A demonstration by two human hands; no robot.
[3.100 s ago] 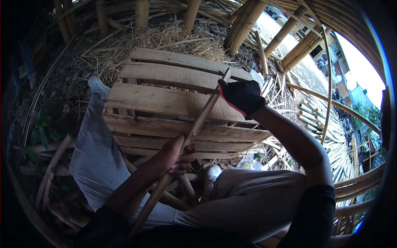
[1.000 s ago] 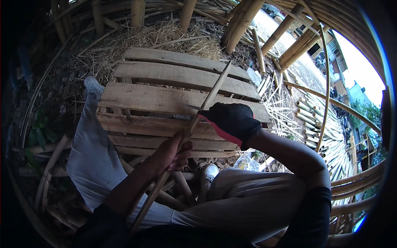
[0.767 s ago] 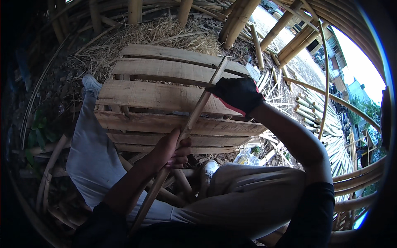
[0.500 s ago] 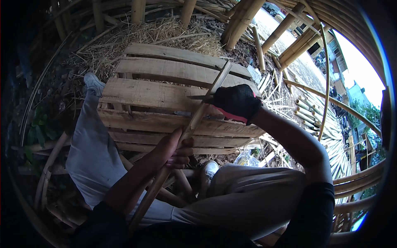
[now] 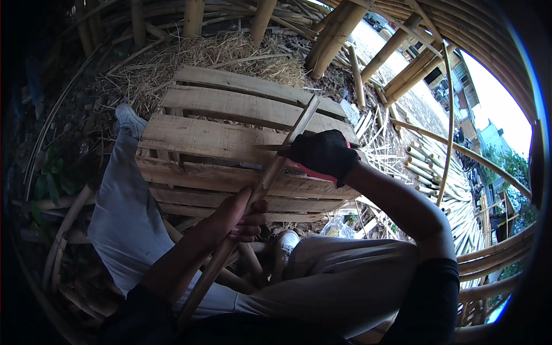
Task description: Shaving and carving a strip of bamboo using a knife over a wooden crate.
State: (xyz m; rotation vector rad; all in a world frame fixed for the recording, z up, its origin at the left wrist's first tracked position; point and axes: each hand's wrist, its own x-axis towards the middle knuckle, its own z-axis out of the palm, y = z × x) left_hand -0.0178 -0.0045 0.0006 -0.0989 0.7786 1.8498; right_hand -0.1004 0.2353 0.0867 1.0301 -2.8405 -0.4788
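Tan and slender, one long strip (image 5: 265,183), slanting from the lap across the near edge of a slatted wooden platform (image 5: 195,135) toward its far right corner; contact with the slats unclear. Crossing the strip's upper part, a knife (image 5: 270,148), dark blade pointing toward the platform's left edge, handle hidden in the grip.

Over the platform's near edge, the bare left hand (image 5: 240,215), fingers wrapped firmly around the strip, left forearm (image 5: 190,250) angled up from below. Above the platform's right part, the right hand (image 5: 323,154) in a black glove with red trim, fingers closed on the knife, elbow bent. Partly covered by hands and strip, the slats beneath.

Near the platform's near right corner, crumpled clear plastic (image 5: 339,226), contents too unclear to tell. Beside the left edge, one pale shoe (image 5: 129,119); below the near edge, grey trousers (image 5: 356,270). Past the far edge, dry straw (image 5: 230,52) and a thick bamboo post (image 5: 336,37); well beyond the right edge, stacked poles (image 5: 422,167).
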